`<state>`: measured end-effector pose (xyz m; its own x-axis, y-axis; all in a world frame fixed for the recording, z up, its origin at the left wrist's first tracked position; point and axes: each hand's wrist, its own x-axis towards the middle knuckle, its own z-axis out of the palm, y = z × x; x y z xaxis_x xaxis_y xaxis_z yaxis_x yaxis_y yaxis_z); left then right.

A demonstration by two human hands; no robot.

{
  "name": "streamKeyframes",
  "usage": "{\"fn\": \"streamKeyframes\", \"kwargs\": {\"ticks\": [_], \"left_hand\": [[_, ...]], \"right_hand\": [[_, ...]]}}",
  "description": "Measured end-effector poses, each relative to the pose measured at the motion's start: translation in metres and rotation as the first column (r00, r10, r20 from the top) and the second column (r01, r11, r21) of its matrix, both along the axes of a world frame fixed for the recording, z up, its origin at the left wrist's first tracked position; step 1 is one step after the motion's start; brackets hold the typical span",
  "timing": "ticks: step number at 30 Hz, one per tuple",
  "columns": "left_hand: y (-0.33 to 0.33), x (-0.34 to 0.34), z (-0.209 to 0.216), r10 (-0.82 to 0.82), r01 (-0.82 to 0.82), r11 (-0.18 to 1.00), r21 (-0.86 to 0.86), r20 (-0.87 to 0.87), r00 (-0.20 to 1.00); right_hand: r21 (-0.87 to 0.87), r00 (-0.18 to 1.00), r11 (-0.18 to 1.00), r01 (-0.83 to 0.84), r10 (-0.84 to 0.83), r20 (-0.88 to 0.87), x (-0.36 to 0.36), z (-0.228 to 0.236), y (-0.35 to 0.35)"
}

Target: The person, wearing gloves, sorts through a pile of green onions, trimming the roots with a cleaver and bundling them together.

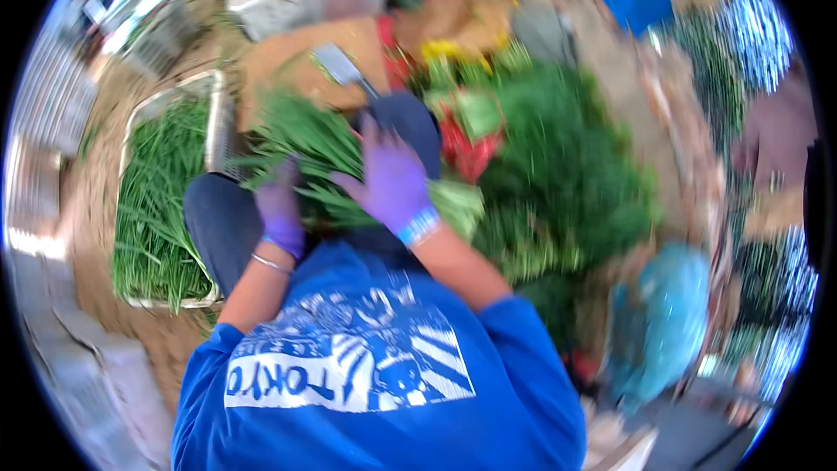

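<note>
A bunch of long green leafy stalks [318, 135] lies across my lap, its leaves toward the far left and its pale ends [460, 202] toward the right. My left hand [279, 201], in a purple glove, grips the leafy side, with its fingers partly hidden by the leaves. From above, my right hand [392, 176], also gloved in purple, clasps the stalks with the thumb spread from the fingers. Beyond them, a cleaver-like blade [336, 63] with a dark handle rests over a brown board [275, 65]. Motion blurs the greens.
At my left stands a white crate [218, 135] filled with long green leaves [161, 201]. A large heap of greens [567, 166] lies at my right, with a bluish plastic bag [667, 314] nearer me. Another white crate [305, 0] stands at the back.
</note>
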<state>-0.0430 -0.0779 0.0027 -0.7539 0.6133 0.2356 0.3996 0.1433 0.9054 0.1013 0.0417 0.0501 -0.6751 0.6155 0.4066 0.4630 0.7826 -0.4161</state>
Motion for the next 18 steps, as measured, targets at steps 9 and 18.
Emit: {"fn": "streamKeyframes", "kwargs": {"ticks": [9, 18], "left_hand": [[-0.056, -0.116, -0.065, -0.473, 0.283, 0.776, -0.563, -0.224, 0.852], [-0.01, -0.178, 0.046, -0.567, 0.228, 0.823, 0.52, 0.736, 0.37]], "right_hand": [[-0.068, 0.953, 0.987, 0.144, -0.121, 0.277, -0.026, -0.034, -0.043], [-0.882, 0.784, 0.244, -0.404, -0.405, -0.471, 0.179, -0.077, 0.029]]}}
